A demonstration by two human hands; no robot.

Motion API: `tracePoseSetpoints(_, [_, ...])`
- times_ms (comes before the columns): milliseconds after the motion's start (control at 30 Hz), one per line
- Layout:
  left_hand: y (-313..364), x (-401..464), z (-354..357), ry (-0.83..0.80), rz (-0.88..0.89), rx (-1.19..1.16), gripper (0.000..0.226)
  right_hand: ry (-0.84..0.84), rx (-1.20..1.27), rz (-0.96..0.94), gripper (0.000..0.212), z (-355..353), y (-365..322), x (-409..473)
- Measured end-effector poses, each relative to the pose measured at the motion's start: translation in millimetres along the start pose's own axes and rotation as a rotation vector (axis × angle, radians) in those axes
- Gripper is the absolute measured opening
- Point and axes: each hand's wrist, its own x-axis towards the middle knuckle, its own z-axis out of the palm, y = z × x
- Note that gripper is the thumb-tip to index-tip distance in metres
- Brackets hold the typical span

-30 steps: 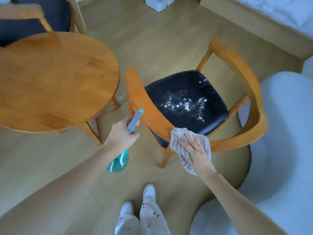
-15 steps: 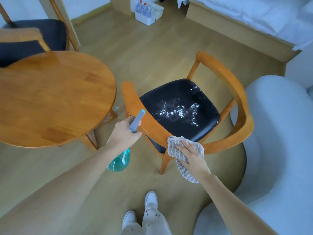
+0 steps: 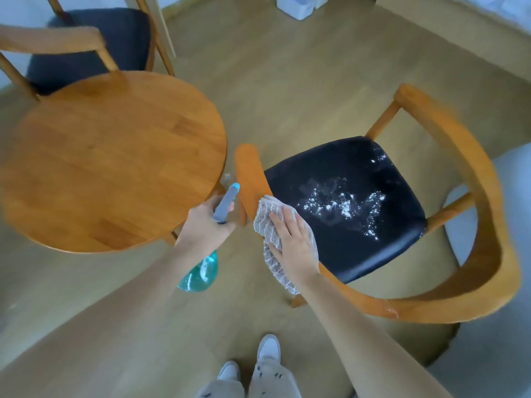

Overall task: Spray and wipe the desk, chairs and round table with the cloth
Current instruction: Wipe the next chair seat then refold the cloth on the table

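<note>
Currently mid-wipe on the curved orange-brown wooden armrest rail point(image 3: 253, 179) of the black-seated armchair point(image 3: 344, 214), centre of frame. Right hand point(image 3: 293, 239) laid flat, fingers straight, pressing the pale grey waffle-weave cloth point(image 3: 268, 225) onto the rail; not clenched, cloth trapped under the palm and draped over both sides. Left hand point(image 3: 205, 222) clenched round the grey neck of the teal translucent spray bottle point(image 3: 201, 271), blue-tipped nozzle pointing up-frame, bottle body hanging toward lower frame, just beside the rail but apart from it.

Key relation: rail's long axis running from its free end up-frame of the right hand, under the hand, then down and right across the lower frame, curling up the right side. Unwiped free end only a short way ahead of the fingertips; most of the rail behind the wrist. Probably a stroke along that axis next.

White spray droplets point(image 3: 344, 205) sitting on the black seat, right of the right hand, near and reachable without a step. Round honey-coloured wooden table point(image 3: 109, 162) at left of frame, nearer the bottle hand. Second dark-seated wooden chair point(image 3: 92, 44) upper left, behind the table. No desk visible.
</note>
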Motion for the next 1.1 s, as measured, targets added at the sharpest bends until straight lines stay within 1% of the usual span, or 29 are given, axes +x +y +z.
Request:
tracePoseSetpoints(100, [-0.7, 20.6, -6.0, 0.013, -0.014, 0.006, 0.041, -0.039, 0.028, 0.011, 0.062, 4.9, -13.9, 35.8])
tracePoseSetpoints(300, [1.3, 71.2, -23.1, 0.007, -0.021, -0.004, 0.034, 0.008, 0.086, 0.076, 0.063, 10.0, -37.1, 97.8])
tracePoseSetpoints(367, [1.7, 88.9, -30.1, -0.006, -0.018, -0.003, 0.032, 0.001, 0.078, 0.111, 0.063, 9.0, -44.5, 118.3])
tracePoseSetpoints(533, [3.3, 124.8, -53.4, -0.055, 0.028, 0.024, 0.034, 0.015, 0.084, 0.178, 0.061, 7.8, -60.1, 166.1])
tracePoseSetpoints(767, [-0.1, 154.1, -83.9, -0.095, 0.068, 0.039, 0.034, 0.059, 0.042, 0.189, 0.052, 5.7, -70.5, 203.1])
tracePoseSetpoints(833, [0.2, 154.5, -92.4, -0.116, 0.085, 0.042, 0.034, 0.060, 0.095, 0.188, 0.047, 1.3, -70.9, 203.1])
tracePoseSetpoints(900, [1.4, 153.3, -99.3, -0.122, 0.105, 0.051, 0.033, 0.094, 0.225, 0.200, 0.041, -6.0, -71.9, 200.6])
tracePoseSetpoints(1000, [5.7, 145.3, -110.2, -0.123, 0.123, 0.042, 0.032, 0.165, 0.456, 0.311, 0.039, -27.6, -81.0, 187.7])
tracePoseSetpoints(1033, [7.4, 139.9, -113.1, -0.128, 0.127, 0.038, 0.032, 0.190, 0.498, 0.339, 0.040, -35.9, -83.5, 181.6])
tracePoseSetpoints(1100, [10.9, 126.0, -116.9, -0.133, 0.135, 0.028, 0.032, 0.218, 0.506, 0.357, 0.041, -52.1, -84.2, 167.2])
